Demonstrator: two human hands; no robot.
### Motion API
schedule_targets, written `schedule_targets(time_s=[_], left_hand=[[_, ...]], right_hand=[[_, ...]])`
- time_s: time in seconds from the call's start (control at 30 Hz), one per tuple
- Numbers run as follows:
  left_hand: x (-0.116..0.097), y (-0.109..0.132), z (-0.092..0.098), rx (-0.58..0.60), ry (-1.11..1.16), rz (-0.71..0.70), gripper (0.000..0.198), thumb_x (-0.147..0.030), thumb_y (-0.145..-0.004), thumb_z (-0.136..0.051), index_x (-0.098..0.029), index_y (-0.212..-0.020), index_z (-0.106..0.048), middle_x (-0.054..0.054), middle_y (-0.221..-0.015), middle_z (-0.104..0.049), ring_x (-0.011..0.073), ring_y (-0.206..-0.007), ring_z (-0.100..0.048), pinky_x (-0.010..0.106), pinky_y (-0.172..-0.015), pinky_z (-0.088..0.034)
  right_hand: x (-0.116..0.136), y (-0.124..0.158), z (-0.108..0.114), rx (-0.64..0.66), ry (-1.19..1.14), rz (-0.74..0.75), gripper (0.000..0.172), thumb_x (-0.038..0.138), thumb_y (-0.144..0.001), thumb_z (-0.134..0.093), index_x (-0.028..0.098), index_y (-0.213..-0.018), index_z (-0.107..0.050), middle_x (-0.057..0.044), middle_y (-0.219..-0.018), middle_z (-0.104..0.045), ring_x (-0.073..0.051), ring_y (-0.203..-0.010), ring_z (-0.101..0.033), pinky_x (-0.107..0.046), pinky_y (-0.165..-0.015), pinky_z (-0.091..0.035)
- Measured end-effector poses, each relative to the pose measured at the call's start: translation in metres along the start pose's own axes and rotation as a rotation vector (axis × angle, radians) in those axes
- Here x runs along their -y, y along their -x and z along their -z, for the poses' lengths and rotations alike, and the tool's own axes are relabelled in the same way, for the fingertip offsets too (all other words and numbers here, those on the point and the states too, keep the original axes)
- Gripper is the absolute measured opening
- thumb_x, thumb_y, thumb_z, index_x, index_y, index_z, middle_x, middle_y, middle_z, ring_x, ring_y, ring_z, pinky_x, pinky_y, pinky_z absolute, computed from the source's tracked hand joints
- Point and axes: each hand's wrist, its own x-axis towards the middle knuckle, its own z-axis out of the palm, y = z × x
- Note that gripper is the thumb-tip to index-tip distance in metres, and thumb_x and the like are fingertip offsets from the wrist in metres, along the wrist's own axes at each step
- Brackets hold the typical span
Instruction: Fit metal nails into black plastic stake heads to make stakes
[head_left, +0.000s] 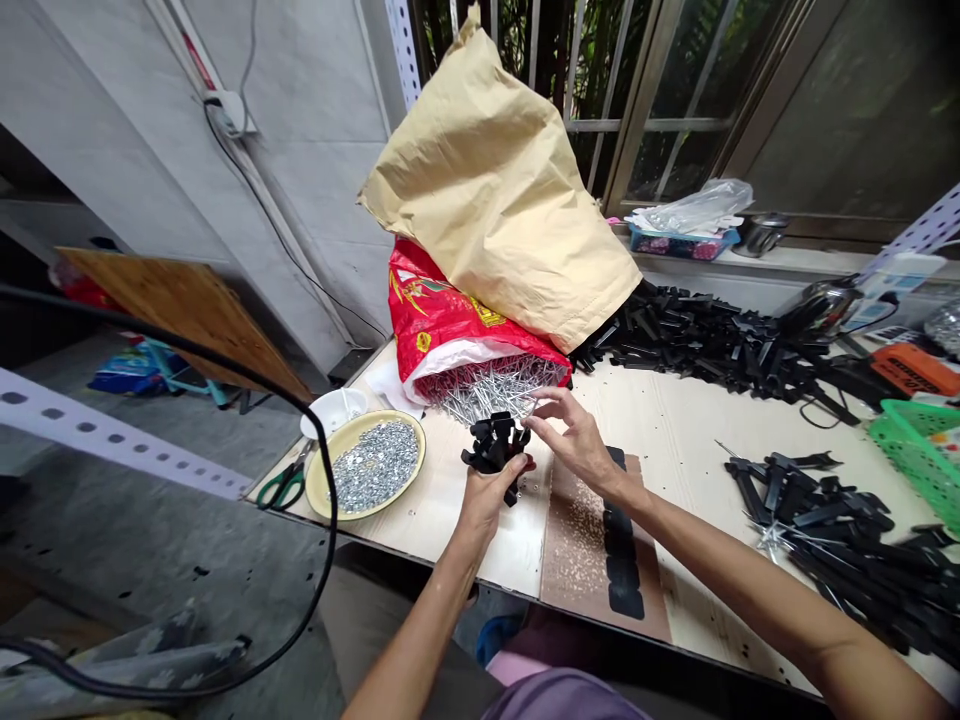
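My left hand point(486, 492) is closed around a bunch of black plastic parts point(495, 442), held just above the table near its front edge. Beside it, my right hand point(576, 440) has thumb and index finger brought together close to the top of the bunch. Whatever sits between those fingertips is too small to make out. Right behind both hands, a red bag point(450, 310) lies on its side, with thin metal pins point(487, 385) spilling from its mouth. A row of flat black pieces point(621, 545) lies on a brown board point(574, 560) below my right forearm.
Left of my hands stands a yellow dish point(315, 480) of small metal pieces, with green-handled scissors point(283, 487) and a white bowl point(334, 410) beside it. Brown paper point(495, 190) covers the red bag. Black parts are heaped behind point(697, 335) and at right point(832, 520), near a green basket point(911, 450).
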Motion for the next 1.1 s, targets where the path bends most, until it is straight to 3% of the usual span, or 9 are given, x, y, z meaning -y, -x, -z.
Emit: schedule_targets(time_s=[0.17,0.33,0.47,0.6,0.67,0.73,0.87,0.97,1.1], left_hand=[[-0.005,0.003,0.01,-0.035,-0.109,-0.017,0.029,-0.03,-0.06,-0.079,-0.011,-0.082,-0.072,0.009,-0.08,-0.073,0.0196,-0.073,-0.068,0.033,-0.08,-0.051],[-0.015,0.015,0.013,-0.04,-0.247,-0.097,0.028,-0.031,-0.066,-0.075,-0.014,-0.089,-0.073,0.009,-0.089,-0.073,0.0209,-0.086,-0.066,0.033,-0.087,-0.047],[-0.016,0.016,0.012,-0.058,-0.288,-0.082,0.029,-0.031,-0.064,-0.077,-0.015,-0.087,-0.073,0.008,-0.087,-0.073,0.021,-0.085,-0.066,0.032,-0.084,-0.047],[-0.015,0.009,0.02,-0.05,-0.19,-0.054,0.025,-0.031,-0.064,-0.076,-0.014,-0.082,-0.073,0.009,-0.083,-0.073,0.0202,-0.08,-0.067,0.032,-0.082,-0.048],[-0.014,0.006,0.024,-0.058,-0.224,-0.049,0.025,-0.031,-0.063,-0.077,-0.013,-0.081,-0.073,0.009,-0.082,-0.073,0.02,-0.079,-0.067,0.031,-0.081,-0.048],[-0.012,0.003,0.026,-0.058,-0.307,-0.048,0.028,-0.031,-0.062,-0.078,-0.013,-0.083,-0.074,0.01,-0.083,-0.073,0.0207,-0.082,-0.067,0.029,-0.081,-0.048],[-0.009,0.002,0.019,-0.03,-0.383,-0.018,0.036,-0.033,-0.06,-0.078,-0.013,-0.089,-0.073,0.011,-0.09,-0.073,0.0237,-0.087,-0.067,0.032,-0.082,-0.048],[-0.006,0.002,0.012,0.008,-0.393,-0.016,0.041,-0.033,-0.06,-0.078,-0.014,-0.095,-0.071,0.011,-0.095,-0.072,0.0254,-0.093,-0.065,0.035,-0.086,-0.047],[-0.006,0.004,0.008,0.05,-0.382,-0.018,0.042,-0.033,-0.061,-0.077,-0.015,-0.098,-0.07,0.011,-0.098,-0.072,0.0256,-0.094,-0.065,0.036,-0.087,-0.047]], right_hand=[[-0.026,-0.012,0.006,0.024,0.135,0.028,0.023,0.036,-0.091,-0.046,0.02,-0.1,-0.061,-0.004,-0.101,-0.064,-0.015,-0.094,-0.058,-0.027,-0.076,-0.045],[-0.073,-0.037,-0.014,0.208,0.627,-0.17,0.016,0.026,-0.087,-0.05,0.016,-0.082,-0.062,-0.004,-0.085,-0.064,-0.014,-0.077,-0.056,-0.024,-0.069,-0.039],[-0.089,-0.042,-0.035,0.248,0.722,-0.245,0.013,0.017,-0.081,-0.051,0.015,-0.086,-0.063,-0.009,-0.088,-0.064,-0.018,-0.077,-0.056,-0.026,-0.066,-0.037],[-0.082,-0.036,-0.025,0.26,0.763,-0.285,0.03,0.008,-0.079,-0.044,0.015,-0.103,-0.06,-0.009,-0.083,-0.065,-0.02,-0.076,-0.058,-0.028,-0.066,-0.039],[-0.072,-0.031,-0.011,0.252,0.66,-0.241,0.042,0.009,-0.08,-0.044,0.018,-0.12,-0.052,-0.004,-0.079,-0.064,-0.018,-0.073,-0.058,-0.028,-0.067,-0.041],[-0.058,-0.029,0.002,0.179,0.382,-0.156,0.047,0.017,-0.085,-0.046,0.021,-0.131,-0.041,0.0,-0.075,-0.061,-0.015,-0.067,-0.058,-0.027,-0.066,-0.044],[-0.023,-0.027,0.011,-0.08,-0.177,-0.031,0.043,0.033,-0.087,-0.052,0.022,-0.126,-0.04,0.001,-0.076,-0.062,-0.014,-0.071,-0.061,-0.031,-0.07,-0.05],[-0.006,-0.023,0.003,-0.143,-0.252,-0.006,0.033,0.034,-0.085,-0.057,0.023,-0.114,-0.047,0.0,-0.077,-0.064,-0.015,-0.077,-0.064,-0.033,-0.077,-0.05],[-0.001,-0.011,-0.008,-0.09,-0.178,0.026,0.023,0.033,-0.085,-0.058,0.023,-0.105,-0.053,-0.001,-0.083,-0.065,-0.016,-0.081,-0.064,-0.033,-0.077,-0.049]])
